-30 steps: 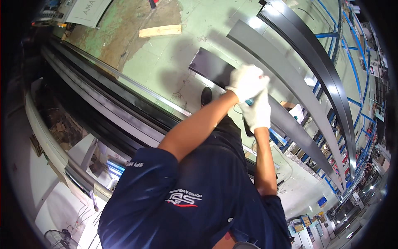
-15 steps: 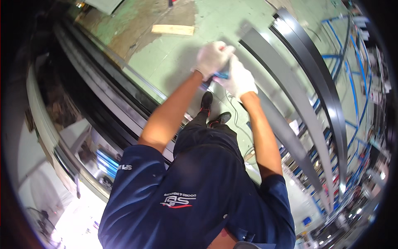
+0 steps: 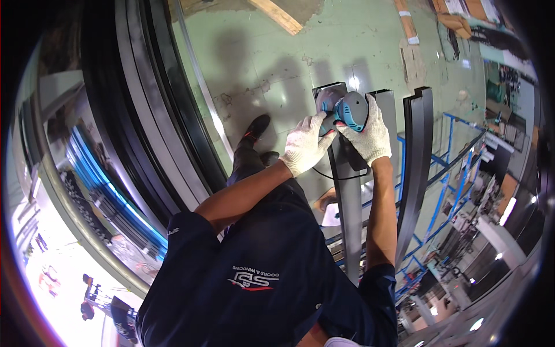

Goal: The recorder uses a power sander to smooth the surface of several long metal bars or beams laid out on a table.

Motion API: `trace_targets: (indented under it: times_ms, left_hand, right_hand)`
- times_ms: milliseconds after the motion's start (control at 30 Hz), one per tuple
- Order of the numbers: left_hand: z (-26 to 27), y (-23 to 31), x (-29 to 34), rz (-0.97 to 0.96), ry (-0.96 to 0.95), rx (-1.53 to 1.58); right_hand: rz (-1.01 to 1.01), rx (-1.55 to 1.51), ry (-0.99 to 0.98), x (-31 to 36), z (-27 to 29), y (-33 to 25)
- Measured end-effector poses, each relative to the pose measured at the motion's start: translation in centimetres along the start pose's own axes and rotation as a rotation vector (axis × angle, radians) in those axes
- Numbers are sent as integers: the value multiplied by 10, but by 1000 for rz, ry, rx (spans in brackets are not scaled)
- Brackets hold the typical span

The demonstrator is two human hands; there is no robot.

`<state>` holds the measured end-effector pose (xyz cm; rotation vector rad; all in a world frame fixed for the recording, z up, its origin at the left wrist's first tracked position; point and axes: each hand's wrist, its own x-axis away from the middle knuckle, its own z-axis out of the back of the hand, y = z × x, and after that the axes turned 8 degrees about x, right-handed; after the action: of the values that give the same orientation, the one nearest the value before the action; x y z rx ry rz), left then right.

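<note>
A teal and black power tool [image 3: 351, 110] with a round grey end sits over the far end of a long dark grey metal profile [image 3: 348, 202]. My right hand [image 3: 373, 136], in a white knit glove, is wrapped round its right side. My left hand [image 3: 303, 144], gloved the same way, closes its thumb and fingers on the tool's near left side. A black cord [image 3: 341, 178] loops across the profile below the tool. The tool's underside is hidden, so its exact kind and whether it touches the profile cannot be made out.
Two more long profiles, a grey one [image 3: 383, 104] and a black one [image 3: 417, 150], lie to the right over a blue metal frame [image 3: 442, 168]. Long dark profiles [image 3: 141, 104] are stacked at left. A wooden strip [image 3: 277, 16] lies on the green floor [image 3: 260, 63].
Both hands have moved right with the tool, from above the open floor to the end of the profile. The view has turned, and the profiles now stand nearer my hands.
</note>
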<state>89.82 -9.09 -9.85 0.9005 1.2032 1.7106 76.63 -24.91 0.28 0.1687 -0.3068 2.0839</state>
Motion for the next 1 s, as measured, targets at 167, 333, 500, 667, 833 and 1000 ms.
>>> trace_targets:
  times_ms: [167, 333, 500, 667, 833, 1000]
  left_hand:
    - [0, -3, -5, -11, 87, 3]
    - [7, -2, -17, -21, 10, 3]
    - [1, 5, -22, -12, -29, 22]
    - [1, 1, -25, 8, -34, 61]
    - [7, 0, -29, 45, -45, 35]
    - [8, -1, -31, 20, -51, 57]
  right_hand:
    - [107, 25, -23, -10, 8, -5]
    - [-72, 13, -25, -25, 5, -24]
    - [-80, 50, 70, -31, -3, -19]
    - [-94, 65, 94, -33, -5, -23]
    - [-103, 80, 84, -40, -5, -32]
    - [-114, 76, 84, -40, -6, -29]
